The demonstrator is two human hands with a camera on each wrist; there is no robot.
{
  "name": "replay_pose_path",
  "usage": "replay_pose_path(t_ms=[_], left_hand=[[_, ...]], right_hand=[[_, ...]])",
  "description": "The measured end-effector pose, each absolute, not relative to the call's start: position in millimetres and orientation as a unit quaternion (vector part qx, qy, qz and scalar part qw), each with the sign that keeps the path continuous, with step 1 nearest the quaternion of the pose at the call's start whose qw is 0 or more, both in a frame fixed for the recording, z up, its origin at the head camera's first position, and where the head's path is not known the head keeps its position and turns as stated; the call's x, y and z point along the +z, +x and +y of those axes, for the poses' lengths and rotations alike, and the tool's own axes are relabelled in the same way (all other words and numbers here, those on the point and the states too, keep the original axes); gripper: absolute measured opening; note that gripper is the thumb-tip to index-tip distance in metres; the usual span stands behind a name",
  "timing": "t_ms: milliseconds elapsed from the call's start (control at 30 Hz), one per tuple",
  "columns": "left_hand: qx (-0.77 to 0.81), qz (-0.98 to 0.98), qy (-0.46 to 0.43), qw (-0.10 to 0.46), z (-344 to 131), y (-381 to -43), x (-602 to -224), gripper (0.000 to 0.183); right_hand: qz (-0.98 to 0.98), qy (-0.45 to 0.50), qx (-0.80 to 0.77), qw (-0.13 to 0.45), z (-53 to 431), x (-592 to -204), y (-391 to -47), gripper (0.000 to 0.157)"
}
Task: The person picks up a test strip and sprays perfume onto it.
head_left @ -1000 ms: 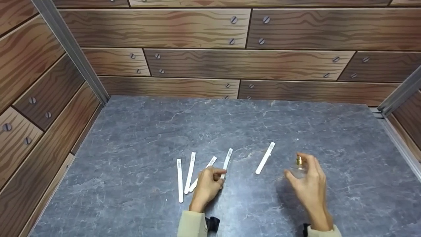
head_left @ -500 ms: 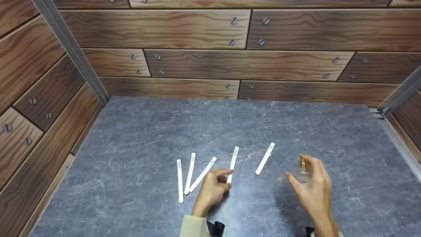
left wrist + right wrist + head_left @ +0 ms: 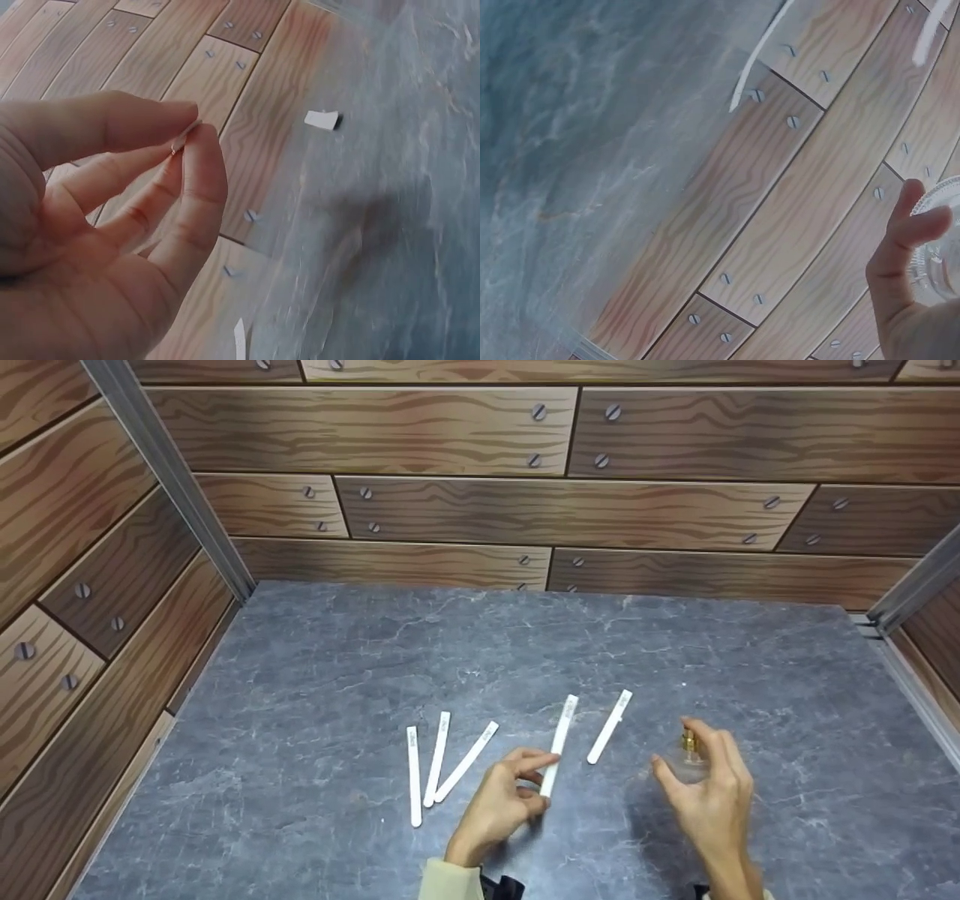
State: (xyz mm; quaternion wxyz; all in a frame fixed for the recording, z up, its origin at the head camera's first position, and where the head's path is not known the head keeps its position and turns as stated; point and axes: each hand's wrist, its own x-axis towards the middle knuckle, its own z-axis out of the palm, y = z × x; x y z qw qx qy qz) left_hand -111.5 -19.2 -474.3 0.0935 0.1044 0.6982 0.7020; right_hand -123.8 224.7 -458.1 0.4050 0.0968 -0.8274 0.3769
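My left hand (image 3: 499, 804) pinches a white paper test strip (image 3: 566, 724) near its lower part, with small printing at the strip's far end. In the left wrist view, the edge of that strip (image 3: 180, 142) shows between thumb and fingertip. On the right, my right hand (image 3: 712, 795) holds a small clear glass perfume bottle (image 3: 688, 769) with a gold spray neck (image 3: 689, 740); the index finger lies over its top. The ribbed glass base of the bottle (image 3: 937, 259) shows at the edge of the right wrist view, partly behind fingers.
Three white strips lie fanned left of my left hand: a left one (image 3: 414, 780), a middle one (image 3: 438, 757) and a slanted one (image 3: 466, 761). Another strip (image 3: 609, 727) lies between the hands. The grey marbled table (image 3: 337, 660) is bounded by wood-patterned walls (image 3: 450, 431).
My left hand has moved to the right with its strip, away from the three fanned strips and closer to the lone one. My right hand and the bottle have barely shifted.
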Motion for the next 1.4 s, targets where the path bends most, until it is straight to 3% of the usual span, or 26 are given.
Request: replay_pose_path(t_ms=[367, 1400], left_hand=[[0.681, 0.707, 0.142, 0.129, -2.9, -112.1, -472.2, 0.056], [0.68, 0.705, 0.149, 0.133, 6.4, -110.4, -471.4, 0.056]], right_hand=[[-0.835, 0.104, 0.346, 0.415, 221.7, -462.4, -129.4, 0.058], [-0.84, 0.119, 0.333, 0.412, 215.0, -473.2, -127.6, 0.05]])
